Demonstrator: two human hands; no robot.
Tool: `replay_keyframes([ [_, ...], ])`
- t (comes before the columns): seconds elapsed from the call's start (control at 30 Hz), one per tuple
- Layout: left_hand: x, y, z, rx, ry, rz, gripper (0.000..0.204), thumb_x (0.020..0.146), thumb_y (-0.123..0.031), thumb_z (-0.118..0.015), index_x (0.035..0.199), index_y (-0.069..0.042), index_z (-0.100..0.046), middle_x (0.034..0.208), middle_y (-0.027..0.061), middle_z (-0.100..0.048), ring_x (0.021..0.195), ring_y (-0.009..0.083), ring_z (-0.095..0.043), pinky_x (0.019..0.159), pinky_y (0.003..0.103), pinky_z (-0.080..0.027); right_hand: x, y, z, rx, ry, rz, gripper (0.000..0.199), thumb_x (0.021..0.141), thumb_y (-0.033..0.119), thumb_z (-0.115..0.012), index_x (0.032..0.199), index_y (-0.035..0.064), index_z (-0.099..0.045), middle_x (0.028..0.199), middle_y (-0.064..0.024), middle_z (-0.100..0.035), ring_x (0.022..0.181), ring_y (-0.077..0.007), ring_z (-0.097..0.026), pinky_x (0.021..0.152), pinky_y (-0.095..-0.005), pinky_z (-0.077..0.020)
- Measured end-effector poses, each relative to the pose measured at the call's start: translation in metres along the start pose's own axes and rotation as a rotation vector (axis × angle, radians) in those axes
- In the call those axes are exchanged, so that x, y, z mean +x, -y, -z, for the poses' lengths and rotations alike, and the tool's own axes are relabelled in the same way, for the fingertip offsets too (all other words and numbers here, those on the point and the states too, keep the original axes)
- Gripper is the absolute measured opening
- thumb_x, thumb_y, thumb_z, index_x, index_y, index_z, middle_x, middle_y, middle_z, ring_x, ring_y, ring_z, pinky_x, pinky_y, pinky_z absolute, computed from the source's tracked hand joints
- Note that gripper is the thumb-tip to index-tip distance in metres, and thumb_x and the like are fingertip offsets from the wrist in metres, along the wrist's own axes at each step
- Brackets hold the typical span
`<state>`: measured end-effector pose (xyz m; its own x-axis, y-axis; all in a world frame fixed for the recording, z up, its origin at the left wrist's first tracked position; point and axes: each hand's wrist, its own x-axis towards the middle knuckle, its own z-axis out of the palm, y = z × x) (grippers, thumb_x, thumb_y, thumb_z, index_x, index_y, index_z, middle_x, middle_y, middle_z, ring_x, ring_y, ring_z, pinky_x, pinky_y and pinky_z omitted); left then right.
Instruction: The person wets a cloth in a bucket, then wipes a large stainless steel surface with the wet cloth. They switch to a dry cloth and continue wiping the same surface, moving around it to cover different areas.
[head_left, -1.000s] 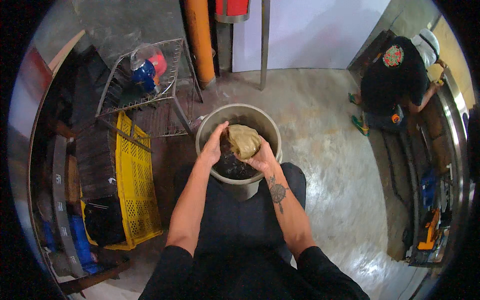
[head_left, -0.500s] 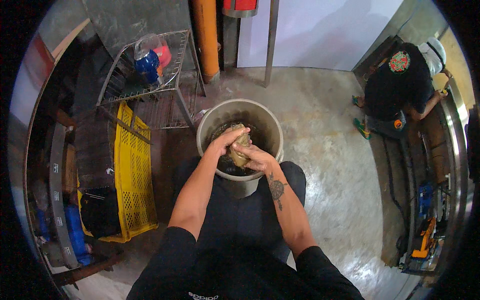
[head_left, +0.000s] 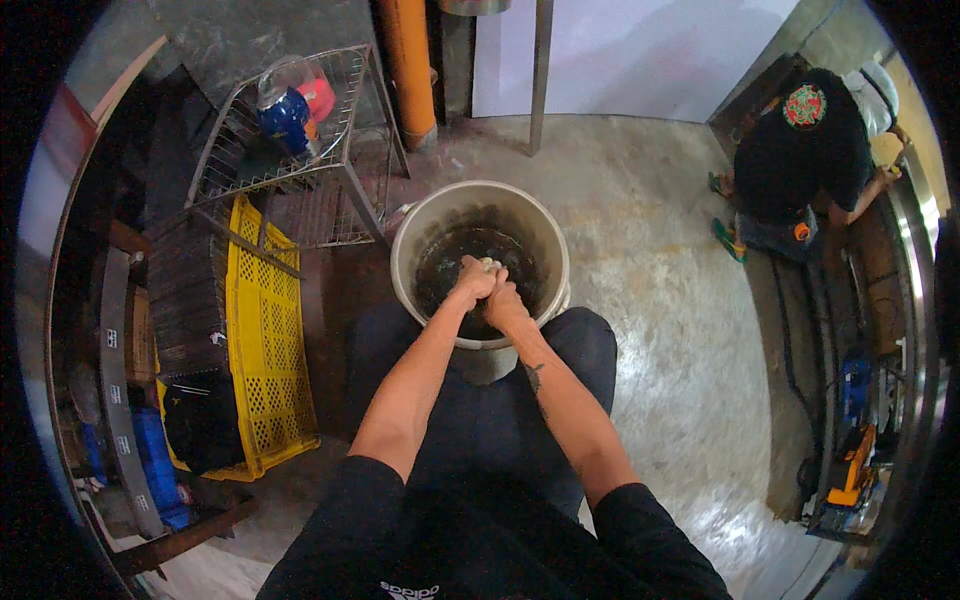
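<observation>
A round beige bucket [head_left: 415, 235] stands on the concrete floor between my knees, with dark water inside. Over it my left hand [head_left: 472, 284] and my right hand [head_left: 506, 302] are pressed together, both clenched on a wet beige cloth [head_left: 488, 265]. Only a small pale bit of the cloth shows between the fists; the remainder is hidden in my grip.
A yellow plastic crate [head_left: 262, 340] leans at my left beside dark stacked trays [head_left: 190, 290]. A wire rack [head_left: 300, 160] behind it holds a blue and a red container. An orange pipe [head_left: 410, 65] rises at the back. Another person [head_left: 805, 150] crouches at the far right by tools.
The cloth was spread open between my hands above the bucket; now both hands have closed together and squeezed it into a tight wad.
</observation>
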<state>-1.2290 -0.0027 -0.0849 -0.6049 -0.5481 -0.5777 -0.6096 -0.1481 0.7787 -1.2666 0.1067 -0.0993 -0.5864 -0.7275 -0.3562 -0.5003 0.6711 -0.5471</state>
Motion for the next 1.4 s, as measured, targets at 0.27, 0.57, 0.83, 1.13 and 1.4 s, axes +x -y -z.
replay_keyframes([
  [0.27,-0.011,-0.032,0.019,-0.447,-0.029,-0.141,0.026,0.099,-0.030,-0.073,0.098,-0.004,-0.069,0.092,0.0049,-0.065,0.086,0.0180,-0.061,0.079,0.040,-0.053,-0.009,0.004,0.051,0.487,0.103,0.137,0.131,0.080,0.025,-0.090,0.171,-0.0022,0.001,0.162,-0.0393,-0.039,0.149,-0.0517,-0.044,0.122,-0.0520,-0.0399],
  [0.57,-0.049,-0.081,0.058,-0.834,0.473,-0.304,0.027,0.099,-0.027,-0.071,0.082,-0.013,-0.056,0.073,0.0019,-0.056,0.072,0.0213,-0.065,0.072,0.037,-0.056,-0.031,0.038,0.102,1.351,0.492,-0.004,0.109,0.087,0.033,-0.093,0.170,0.0142,-0.026,0.158,-0.0143,-0.053,0.146,-0.0291,-0.053,0.117,-0.0532,-0.0442],
  [0.83,-0.047,-0.076,0.053,-0.339,0.402,-0.414,0.036,0.107,-0.035,-0.067,0.082,-0.013,-0.054,0.075,-0.0002,-0.056,0.073,0.0152,-0.062,0.070,0.033,-0.052,-0.021,0.035,0.079,1.189,0.642,0.000,0.037,0.096,0.031,-0.083,0.122,0.0126,-0.065,0.098,-0.0054,-0.073,0.077,-0.0176,-0.072,0.059,-0.0281,-0.0579],
  [1.13,0.002,-0.013,0.031,0.026,-0.053,-0.310,0.042,0.113,-0.044,-0.057,0.096,-0.006,-0.058,0.082,0.0044,-0.060,0.074,0.0185,-0.063,0.071,0.040,-0.053,-0.007,0.027,0.032,0.581,0.235,0.013,0.020,0.094,0.020,-0.075,0.095,0.0021,-0.067,0.079,-0.0119,-0.072,0.066,-0.0252,-0.069,0.058,-0.0404,-0.0521],
  [1.4,0.023,0.008,0.031,0.079,-0.277,-0.167,0.053,0.111,-0.052,-0.059,0.106,0.000,-0.064,0.098,0.0172,-0.071,0.091,0.0276,-0.067,0.085,0.050,-0.053,-0.010,0.054,0.016,-0.033,-0.242,0.010,0.031,0.093,0.023,-0.070,0.108,-0.0043,-0.070,0.108,-0.0286,-0.078,0.110,-0.0443,-0.075,0.093,-0.0547,-0.0598],
])
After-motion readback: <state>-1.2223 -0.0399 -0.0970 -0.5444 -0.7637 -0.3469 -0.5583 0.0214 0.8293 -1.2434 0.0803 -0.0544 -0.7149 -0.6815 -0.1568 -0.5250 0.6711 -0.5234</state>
